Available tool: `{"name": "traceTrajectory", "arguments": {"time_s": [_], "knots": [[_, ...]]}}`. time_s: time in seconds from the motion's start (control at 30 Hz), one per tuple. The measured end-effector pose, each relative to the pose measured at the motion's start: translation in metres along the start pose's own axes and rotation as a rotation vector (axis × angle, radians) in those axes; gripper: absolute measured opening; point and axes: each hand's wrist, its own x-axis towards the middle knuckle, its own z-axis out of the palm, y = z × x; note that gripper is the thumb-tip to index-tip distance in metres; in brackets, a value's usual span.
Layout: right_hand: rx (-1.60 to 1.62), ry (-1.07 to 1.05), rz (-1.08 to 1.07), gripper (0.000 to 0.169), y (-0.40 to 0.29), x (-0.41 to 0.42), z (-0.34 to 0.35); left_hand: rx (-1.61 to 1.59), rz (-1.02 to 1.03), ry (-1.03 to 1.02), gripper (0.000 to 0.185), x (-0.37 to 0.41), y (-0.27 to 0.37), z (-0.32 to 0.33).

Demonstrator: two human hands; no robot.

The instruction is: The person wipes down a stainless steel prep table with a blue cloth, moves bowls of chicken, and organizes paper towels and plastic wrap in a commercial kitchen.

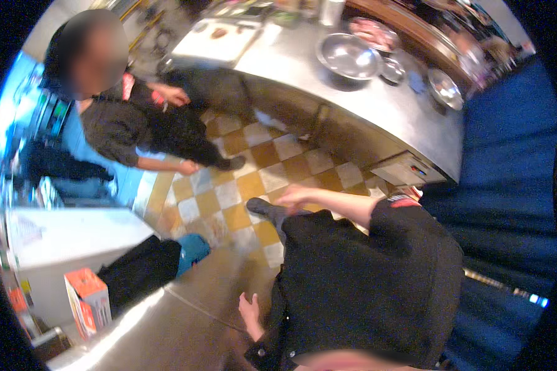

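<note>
My right hand hangs in front of my black shirt, over the checkered tile floor. Its fingers look loosely curled, and blur hides whether anything is in them. Lower in the picture, my left hand is held beside a brown-grey smooth surface. Its fingers are apart, with nothing in them; I cannot tell whether it touches that surface. One dark shoe shows on the tiles beyond my right hand.
A co-worker in dark clothes stands at the left. A stainless-steel counter bears metal bowls, a bowl of pinkish food and a white board. An orange-and-white box stands near a dark item with a teal end.
</note>
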Motion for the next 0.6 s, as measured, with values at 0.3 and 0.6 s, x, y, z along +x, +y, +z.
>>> {"name": "traceTrajectory", "arguments": {"time_s": [0.3, 0.6], "knots": [[1.185, 1.202, 0.005, 0.067, 0.291, -0.356, -0.258, 0.083, 0.278, -0.137, 0.057, 0.062, 0.167, 0.019], [1.544, 1.412, -0.325, 0.088, 0.385, -0.386, -0.520, 0.195, 0.508, -0.293, 0.054, 0.068, 0.403, 0.119]]}}
